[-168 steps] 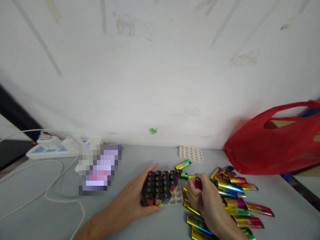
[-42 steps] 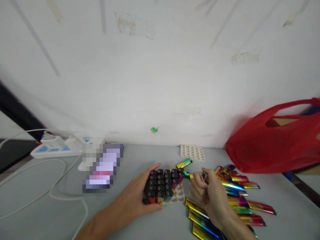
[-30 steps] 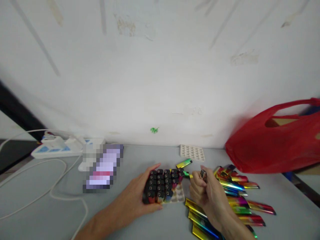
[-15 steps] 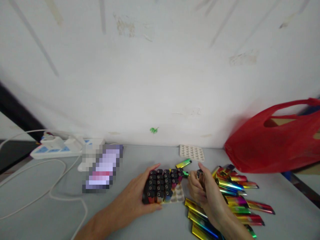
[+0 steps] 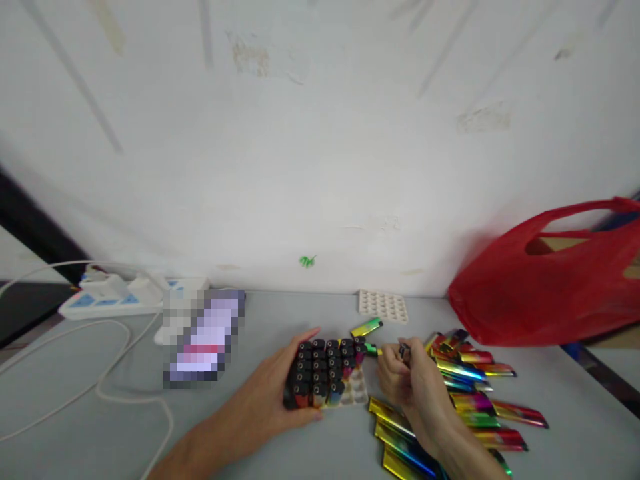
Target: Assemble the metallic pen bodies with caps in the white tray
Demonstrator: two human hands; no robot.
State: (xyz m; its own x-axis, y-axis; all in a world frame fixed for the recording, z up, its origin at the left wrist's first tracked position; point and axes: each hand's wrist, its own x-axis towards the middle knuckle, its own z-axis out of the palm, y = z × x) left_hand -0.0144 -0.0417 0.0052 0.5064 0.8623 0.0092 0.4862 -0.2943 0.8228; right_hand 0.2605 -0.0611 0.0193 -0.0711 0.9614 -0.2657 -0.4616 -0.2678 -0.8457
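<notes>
A white tray [image 5: 356,396] stands on the grey table, most of its holes filled with upright lighters [image 5: 323,367] showing black caps. My left hand [image 5: 273,393] grips the tray's left side, thumb at the front. My right hand [image 5: 407,383] is just right of the tray, fingers closed around one lighter [image 5: 404,351] whose dark cap sticks up above them. A heap of shiny multicoloured lighters [image 5: 470,400] lies under and to the right of that hand. A single loose lighter [image 5: 367,327] lies behind the tray.
An unfilled white tray [image 5: 383,305] sits by the wall. A red plastic bag [image 5: 545,287] bulks at the right. At the left lie a blurred-out item [image 5: 203,339], a white power strip [image 5: 120,297] and its cable [image 5: 100,380].
My right hand, holding a lighter, has shifted a little left toward the tray over the last second. My left hand and the tray have stayed put.
</notes>
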